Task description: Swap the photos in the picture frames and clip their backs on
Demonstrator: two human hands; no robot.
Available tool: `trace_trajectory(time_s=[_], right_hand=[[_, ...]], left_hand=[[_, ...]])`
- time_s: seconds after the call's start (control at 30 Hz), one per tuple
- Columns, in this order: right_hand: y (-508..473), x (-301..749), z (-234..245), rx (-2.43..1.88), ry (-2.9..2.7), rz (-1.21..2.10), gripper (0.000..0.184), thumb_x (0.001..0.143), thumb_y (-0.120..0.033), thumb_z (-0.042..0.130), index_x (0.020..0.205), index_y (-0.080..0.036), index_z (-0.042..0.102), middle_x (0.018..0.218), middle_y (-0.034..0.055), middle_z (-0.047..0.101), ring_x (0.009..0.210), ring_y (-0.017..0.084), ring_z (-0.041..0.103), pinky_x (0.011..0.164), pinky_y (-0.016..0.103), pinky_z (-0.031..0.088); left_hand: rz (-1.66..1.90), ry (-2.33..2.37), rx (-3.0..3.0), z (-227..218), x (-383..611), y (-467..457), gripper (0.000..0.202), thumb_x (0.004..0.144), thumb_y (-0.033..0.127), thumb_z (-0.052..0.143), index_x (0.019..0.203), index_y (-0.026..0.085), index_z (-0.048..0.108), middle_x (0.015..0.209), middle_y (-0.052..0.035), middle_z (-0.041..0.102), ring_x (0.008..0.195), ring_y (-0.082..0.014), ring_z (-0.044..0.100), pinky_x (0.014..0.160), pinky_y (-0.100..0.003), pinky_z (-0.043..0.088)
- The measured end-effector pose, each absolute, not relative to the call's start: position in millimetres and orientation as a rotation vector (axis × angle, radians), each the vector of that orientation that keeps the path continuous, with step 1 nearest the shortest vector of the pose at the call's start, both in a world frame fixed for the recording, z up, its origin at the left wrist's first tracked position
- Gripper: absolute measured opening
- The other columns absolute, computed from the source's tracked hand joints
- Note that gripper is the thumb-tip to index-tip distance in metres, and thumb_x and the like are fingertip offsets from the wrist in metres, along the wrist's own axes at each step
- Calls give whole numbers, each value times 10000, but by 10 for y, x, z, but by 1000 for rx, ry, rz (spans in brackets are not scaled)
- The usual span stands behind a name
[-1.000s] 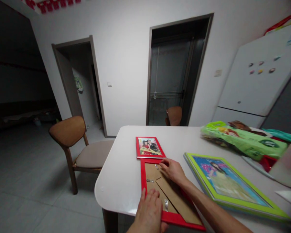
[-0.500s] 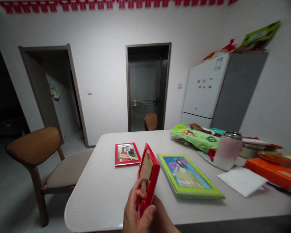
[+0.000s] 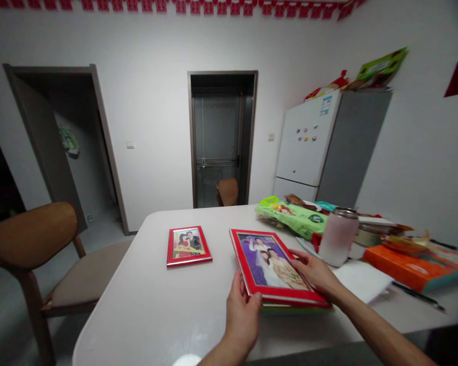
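A large red picture frame [image 3: 275, 292] with a wedding photo lies face up over the green picture frame [image 3: 290, 309], of which only a strip shows at the near edge. My left hand [image 3: 243, 310] grips the red frame's near left corner, thumb on top. At its right edge, my right hand [image 3: 312, 270] holds it with the fingers along the side. To the left, a smaller red picture frame [image 3: 189, 263] with a couple's photo lies flat on the white table [image 3: 152, 310].
Right of the frames stand a pink bottle [image 3: 339, 238] and a green snack bag [image 3: 293, 216]. A white paper [image 3: 361, 279], a black pen [image 3: 420, 296] and an orange box [image 3: 400, 264] lie nearby. A wooden chair [image 3: 34, 244] stands at the left.
The red frame, held upright and edge-on before, is now tilted down face up over the green frame. My right hand has moved out from behind it to its right side.
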State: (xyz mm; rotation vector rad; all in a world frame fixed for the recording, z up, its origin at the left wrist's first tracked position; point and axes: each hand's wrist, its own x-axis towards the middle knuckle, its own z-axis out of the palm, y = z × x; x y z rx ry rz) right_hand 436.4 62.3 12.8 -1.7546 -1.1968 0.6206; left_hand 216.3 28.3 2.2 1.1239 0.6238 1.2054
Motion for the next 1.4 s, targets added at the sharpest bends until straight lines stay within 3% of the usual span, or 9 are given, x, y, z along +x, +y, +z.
trace_trajectory(time_s=[0.27,0.4,0.5,0.67,0.8,0.9,1.0,1.2,1.4], right_hand=[[710,4750,-107,-2161,-1516,215,419,707,-348,427,1042,-142,571,879,85,663,805,225,600,679,274,430],[750,4502,43,-2180,-1596,-19,392,710,-304,426,1022,-123,578,915,121,644,834,245,583,740,318,414],[871,3916,121,-1944,-1746,-180,392,742,-293,381,1035,-103,558,1018,138,595,935,242,534,824,347,377],[1271,2603,-63,-1503,-2244,109,397,718,-212,414,1100,-162,509,1114,91,543,1020,175,478,874,282,343],[1640,2028,-261,-1512,-2282,129,485,664,-153,446,1148,-178,457,1192,95,473,1073,219,419,882,350,311],[1736,1937,-363,-1573,-2271,126,499,627,-124,449,1125,-147,475,1175,127,472,1070,261,401,873,414,293],[1589,1979,-463,-1577,-2286,112,494,623,-111,431,1112,-136,492,1171,124,470,1066,249,396,891,402,283],[822,2206,-674,-1414,-2327,161,559,576,-76,407,1126,-131,489,1157,128,482,1072,234,409,925,418,285],[114,2437,-550,-1169,-2204,374,372,698,-177,375,1009,-219,575,1069,91,555,1025,206,482,881,385,386]], left_hand=[[970,1055,1615,-159,2289,323,470,674,165,499,1140,179,443,1143,-30,538,1060,-168,469,914,-250,329],[911,1159,1695,-228,2012,473,571,661,210,521,1200,97,372,1211,-102,469,1102,-182,432,929,-264,319],[946,1315,1747,-292,1623,654,562,669,218,506,1194,67,373,1227,-130,444,1123,-187,409,953,-286,291],[1000,1513,1754,-356,988,789,521,667,186,470,1160,34,396,1215,-162,447,1125,-211,400,965,-324,268],[1010,1577,1779,-390,698,718,499,653,184,479,1135,68,430,1199,-140,469,1115,-203,412,960,-316,283],[1026,1590,1793,-396,580,664,496,646,175,481,1134,99,435,1202,-118,471,1122,-188,405,967,-309,280],[1042,1579,1854,-393,538,624,504,645,156,474,1143,90,426,1240,-122,427,1153,-185,366,983,-316,268],[944,1472,2236,-464,671,441,574,631,137,494,1192,105,378,1308,-126,328,1201,-240,282,994,-430,252],[734,1308,2412,-625,888,139,626,634,307,604,1189,127,378,1292,-142,351,1198,-289,275,992,-489,209]])
